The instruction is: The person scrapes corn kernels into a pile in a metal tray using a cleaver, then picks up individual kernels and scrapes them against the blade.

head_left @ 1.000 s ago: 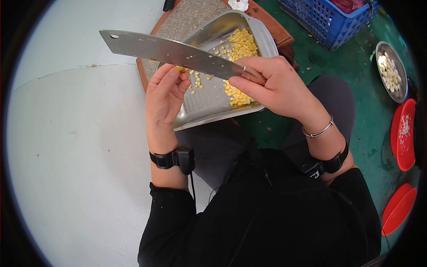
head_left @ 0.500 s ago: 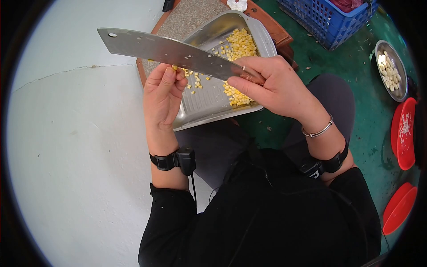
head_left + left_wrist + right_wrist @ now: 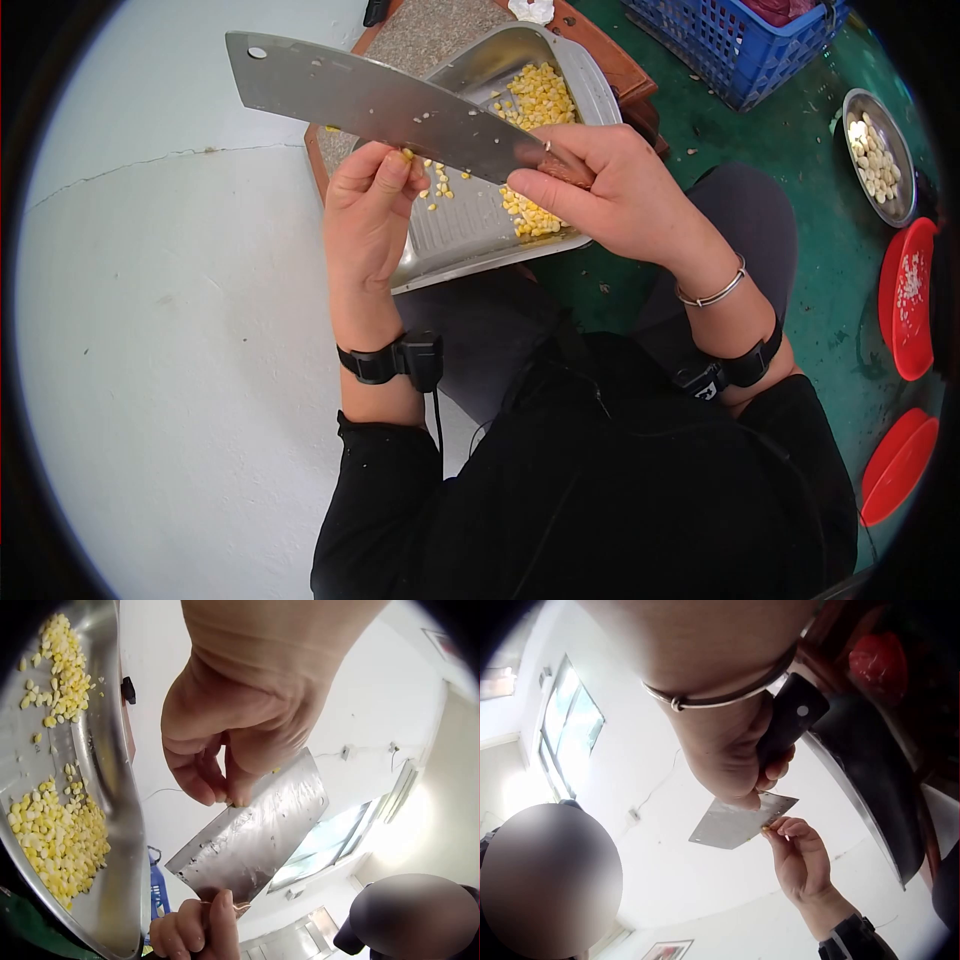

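Note:
In the head view, my right hand (image 3: 630, 195) grips a broad cleaver (image 3: 330, 85) by its handle, the blade pointing left across the tray. The dark handle (image 3: 799, 709) shows in the right wrist view. My left hand (image 3: 370, 205) pinches a small yellow kernel (image 3: 407, 154) between thumb and finger, right at the blade's lower edge. Beneath both hands lies a metal tray (image 3: 440, 230), with piles of yellow corn-like kernels (image 3: 60, 836) and some loose ones. Small bits stick to the blade. Part of the tray is hidden behind the cleaver.
The tray rests on a brown-edged stand (image 3: 430, 40) against the white wall. A blue crate (image 3: 725, 50) sits beyond it. To the right on the green floor are a steel bowl (image 3: 904, 190) of pale cloves and red basins (image 3: 910, 340).
The cleaver has turned so more of its flat side shows, and its far end has risen in the head view. My left hand stays close to the edge, still pinching.

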`<state>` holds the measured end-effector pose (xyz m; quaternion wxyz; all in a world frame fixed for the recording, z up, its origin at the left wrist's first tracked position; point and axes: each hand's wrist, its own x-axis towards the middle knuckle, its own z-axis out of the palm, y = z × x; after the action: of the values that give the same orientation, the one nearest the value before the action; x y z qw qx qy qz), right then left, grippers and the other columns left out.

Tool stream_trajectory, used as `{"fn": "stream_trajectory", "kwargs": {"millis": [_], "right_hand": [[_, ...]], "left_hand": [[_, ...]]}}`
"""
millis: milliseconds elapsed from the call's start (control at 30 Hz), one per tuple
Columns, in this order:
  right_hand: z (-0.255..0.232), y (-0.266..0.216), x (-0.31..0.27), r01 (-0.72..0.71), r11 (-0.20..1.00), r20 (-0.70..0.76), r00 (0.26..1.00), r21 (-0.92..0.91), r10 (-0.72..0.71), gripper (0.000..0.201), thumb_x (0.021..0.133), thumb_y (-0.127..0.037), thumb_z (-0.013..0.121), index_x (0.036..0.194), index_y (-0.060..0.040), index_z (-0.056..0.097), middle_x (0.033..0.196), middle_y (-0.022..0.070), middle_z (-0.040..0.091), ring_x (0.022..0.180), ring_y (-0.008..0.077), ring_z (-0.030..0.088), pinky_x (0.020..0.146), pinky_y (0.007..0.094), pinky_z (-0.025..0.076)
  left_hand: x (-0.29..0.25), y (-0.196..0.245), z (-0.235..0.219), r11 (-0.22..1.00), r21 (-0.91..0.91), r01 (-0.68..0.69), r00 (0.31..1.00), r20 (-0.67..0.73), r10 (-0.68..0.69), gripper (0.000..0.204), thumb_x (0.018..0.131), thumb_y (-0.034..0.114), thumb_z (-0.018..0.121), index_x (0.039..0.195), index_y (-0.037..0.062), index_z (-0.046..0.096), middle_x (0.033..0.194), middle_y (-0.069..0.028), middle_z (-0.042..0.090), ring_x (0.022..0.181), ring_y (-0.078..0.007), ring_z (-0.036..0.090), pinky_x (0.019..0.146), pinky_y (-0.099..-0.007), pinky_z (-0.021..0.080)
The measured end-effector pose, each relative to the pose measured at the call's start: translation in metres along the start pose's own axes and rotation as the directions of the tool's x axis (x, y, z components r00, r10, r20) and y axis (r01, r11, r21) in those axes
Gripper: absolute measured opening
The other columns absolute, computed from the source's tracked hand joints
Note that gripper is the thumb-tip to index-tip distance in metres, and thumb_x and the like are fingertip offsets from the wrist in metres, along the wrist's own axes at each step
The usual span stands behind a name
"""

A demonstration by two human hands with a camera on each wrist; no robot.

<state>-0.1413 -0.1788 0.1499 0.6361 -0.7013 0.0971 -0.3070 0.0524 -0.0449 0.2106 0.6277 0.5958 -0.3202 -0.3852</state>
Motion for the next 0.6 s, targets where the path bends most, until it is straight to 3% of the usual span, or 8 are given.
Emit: {"fn": "stream_trajectory", "kwargs": {"millis": [333,467,533,567,600], "right_hand": [[0.001,0.001,0.000,-0.041,0.998,-0.008,0.999,0.050,0.041,0.030,0.084,-0.021,0.064,0.072,0.0009,0.049,0.056,0.0106,0.040,0.052,0.0195,0.037,0.050,0.0327,0.035],[0.003,0.003,0.000,-0.010,1.000,-0.013,1.000,-0.013,0.009,0.029,0.084,-0.022,0.064,0.073,0.0008,0.050,0.056,0.0102,0.039,0.052,0.0194,0.037,0.050,0.0325,0.036],[0.003,0.004,0.000,0.012,1.000,-0.076,0.997,0.023,-0.010,0.040,0.086,-0.018,0.067,0.064,-0.0042,0.037,0.058,-0.0045,0.028,0.056,0.0053,0.028,0.049,0.0239,0.027],[0.002,0.005,0.000,0.012,1.000,-0.075,0.997,0.023,-0.010,0.040,0.086,-0.018,0.067,0.064,-0.0042,0.037,0.058,-0.0045,0.028,0.056,0.0053,0.028,0.049,0.0239,0.027],[0.000,0.009,0.000,-0.006,0.999,-0.099,0.995,0.035,0.009,0.033,0.085,-0.021,0.066,0.069,-0.0012,0.044,0.057,0.0024,0.034,0.055,0.0104,0.032,0.050,0.0273,0.031]], "left_hand": [[0.001,-0.005,0.015,0.998,-0.022,0.054,0.998,0.014,-0.053,0.012,0.091,0.009,0.060,0.100,0.0026,0.063,0.093,-0.0040,0.063,0.084,-0.0130,0.057,0.077,-0.0287,0.047],[0.004,-0.011,0.018,0.988,0.131,0.081,0.993,0.073,-0.091,0.017,0.089,0.006,0.060,0.105,0.0016,0.062,0.096,-0.0049,0.064,0.086,-0.0113,0.058,0.079,-0.0266,0.047],[0.005,-0.014,0.016,0.979,0.194,0.061,0.992,0.097,-0.081,0.018,0.088,0.005,0.061,0.106,0.0008,0.062,0.097,-0.0052,0.065,0.085,-0.0106,0.058,0.079,-0.0256,0.047],[0.007,-0.016,0.013,0.949,0.293,0.113,0.984,0.098,-0.147,0.018,0.088,0.006,0.062,0.104,0.0000,0.063,0.095,-0.0051,0.066,0.083,-0.0101,0.058,0.078,-0.0252,0.047],[0.008,-0.017,0.009,0.907,0.389,0.161,0.973,0.093,-0.213,0.018,0.087,0.006,0.063,0.103,-0.0008,0.064,0.093,-0.0050,0.066,0.081,-0.0096,0.058,0.077,-0.0248,0.047]]}}
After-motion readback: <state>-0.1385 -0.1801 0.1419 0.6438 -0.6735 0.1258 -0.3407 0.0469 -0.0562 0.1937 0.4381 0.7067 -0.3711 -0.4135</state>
